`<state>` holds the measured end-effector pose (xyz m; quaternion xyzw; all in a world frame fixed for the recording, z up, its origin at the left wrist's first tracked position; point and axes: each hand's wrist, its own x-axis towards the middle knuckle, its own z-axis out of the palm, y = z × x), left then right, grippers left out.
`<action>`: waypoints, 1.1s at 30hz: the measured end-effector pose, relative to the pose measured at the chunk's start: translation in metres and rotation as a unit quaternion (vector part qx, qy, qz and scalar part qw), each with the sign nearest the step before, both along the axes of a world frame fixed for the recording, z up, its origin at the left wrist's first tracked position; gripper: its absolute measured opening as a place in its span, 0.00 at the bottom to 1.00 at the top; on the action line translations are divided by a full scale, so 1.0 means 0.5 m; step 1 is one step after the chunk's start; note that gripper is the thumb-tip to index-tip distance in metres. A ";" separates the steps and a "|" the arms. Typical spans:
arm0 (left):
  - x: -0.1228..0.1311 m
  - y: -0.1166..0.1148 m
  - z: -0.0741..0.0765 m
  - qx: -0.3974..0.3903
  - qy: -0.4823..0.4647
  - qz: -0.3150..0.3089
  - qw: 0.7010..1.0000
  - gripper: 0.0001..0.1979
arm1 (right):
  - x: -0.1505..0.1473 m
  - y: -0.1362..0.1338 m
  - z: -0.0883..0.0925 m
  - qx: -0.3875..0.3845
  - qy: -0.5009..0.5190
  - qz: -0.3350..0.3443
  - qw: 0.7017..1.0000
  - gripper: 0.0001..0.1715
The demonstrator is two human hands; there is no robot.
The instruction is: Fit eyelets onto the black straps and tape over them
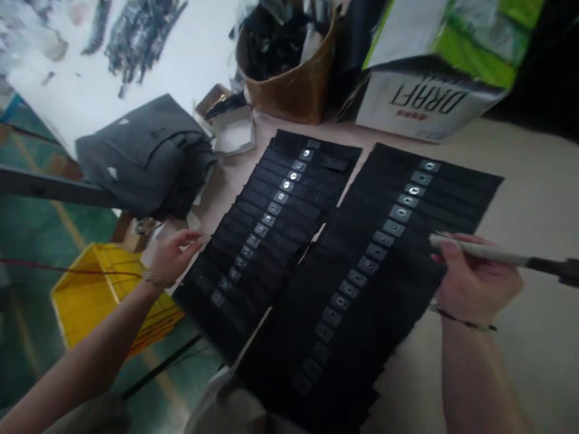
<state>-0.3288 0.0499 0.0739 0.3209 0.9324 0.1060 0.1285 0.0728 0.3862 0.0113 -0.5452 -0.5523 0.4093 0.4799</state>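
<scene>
Two rows of black strips [266,223] laid out side by side

The pale worktop [534,181] ran beneath everything. A cardboard box [420,105] printed DRAFT stood at its far edge, and a yellow crate [97,295] sat on the green floor [40,337] off to my left. The two rows lay close together on the worktop, each strip carrying a small metal tab [400,213] with a round eyelet, the tabs running in a neat line down each row. My right hand [474,280] was closed around a white-handled tool [479,252], its tip just over the right row. My left hand [174,256] was half open, holding nothing, beside the left row. Gripping so near the tip seemed the steady way to work over strips this narrow.
</scene>
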 end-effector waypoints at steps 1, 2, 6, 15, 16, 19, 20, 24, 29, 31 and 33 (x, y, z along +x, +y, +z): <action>-0.002 -0.056 -0.016 -0.008 -0.012 -0.002 1.000 0.18 | -0.011 -0.058 0.006 -0.023 0.002 -0.003 1.000 0.12; -0.002 -0.103 -0.032 -0.007 -0.028 -0.008 1.000 0.17 | -0.026 -0.119 0.012 -0.046 0.001 -0.003 0.999 0.13; 0.008 -0.213 -0.089 0.051 -0.099 -0.117 0.987 0.12 | -0.124 -0.375 0.034 -0.130 -0.004 0.069 0.989 0.12; 0.016 -0.246 -0.164 0.078 -0.148 -0.360 0.918 0.08 | -0.404 -0.780 -0.035 -0.085 -0.002 0.233 0.969 0.04; 0.016 -0.244 -0.169 0.079 -0.150 -0.362 0.917 0.07 | -0.415 -0.792 -0.048 -0.064 -0.017 0.235 0.970 0.04; 0.014 -0.238 -0.173 0.094 -0.158 -0.353 0.918 0.07 | -0.425 -0.807 -0.071 -0.018 -0.054 0.250 0.967 0.07; 0.013 -0.237 -0.173 0.097 -0.162 -0.348 0.918 0.07 | -0.424 -0.808 -0.074 -0.010 -0.064 0.255 0.965 0.08; 0.007 -0.233 -0.168 0.087 -0.189 -0.344 0.916 0.06 | -0.426 -0.808 -0.076 -0.005 -0.091 0.252 0.963 0.08; 0.006 -0.232 -0.172 0.087 -0.198 -0.338 0.916 0.06 | -0.440 -0.809 -0.075 -0.012 -0.113 0.257 0.960 0.07; 0.007 -0.232 -0.176 0.083 -0.201 -0.332 0.918 0.06 | -0.447 -0.808 -0.073 -0.008 -0.131 0.261 0.957 0.06; 0.008 -0.232 -0.178 0.077 -0.205 -0.331 0.918 0.05 | -0.453 -0.804 -0.066 -0.002 -0.160 0.269 0.950 0.06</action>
